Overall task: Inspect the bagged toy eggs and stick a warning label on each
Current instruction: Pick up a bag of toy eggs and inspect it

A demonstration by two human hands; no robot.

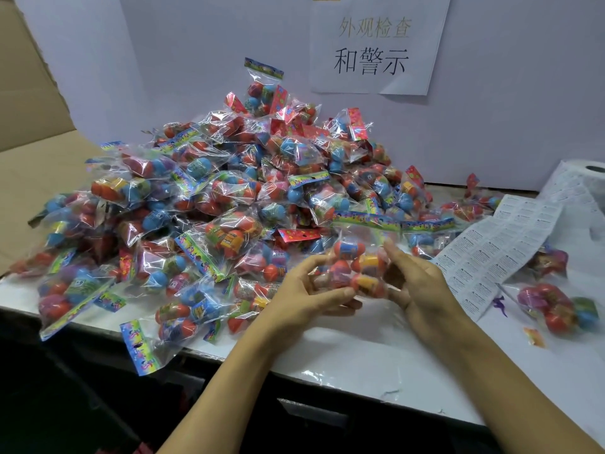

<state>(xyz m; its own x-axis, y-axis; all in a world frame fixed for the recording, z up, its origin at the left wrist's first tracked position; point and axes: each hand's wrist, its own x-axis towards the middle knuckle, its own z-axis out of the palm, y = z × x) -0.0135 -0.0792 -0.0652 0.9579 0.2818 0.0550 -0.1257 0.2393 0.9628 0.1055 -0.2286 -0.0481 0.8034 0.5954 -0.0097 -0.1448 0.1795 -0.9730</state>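
Observation:
A clear bag of toy eggs (358,268), red, orange and yellow inside, is held just above the white table between both hands. My left hand (307,290) grips its left side with thumb and fingers curled round it. My right hand (415,280) holds its right side, fingers curved against the plastic. Behind them a big heap of bagged eggs (212,198) covers the table's left and middle. A strip of white warning labels (491,253) lies to the right, running from a label roll (586,178).
A separate bag of eggs (556,306) and a small loose orange tag (534,336) lie at the right. A white board with a paper sign (376,47) stands behind the heap. Cardboard (29,132) is at the left. The white table's front edge (327,385) runs below my forearms.

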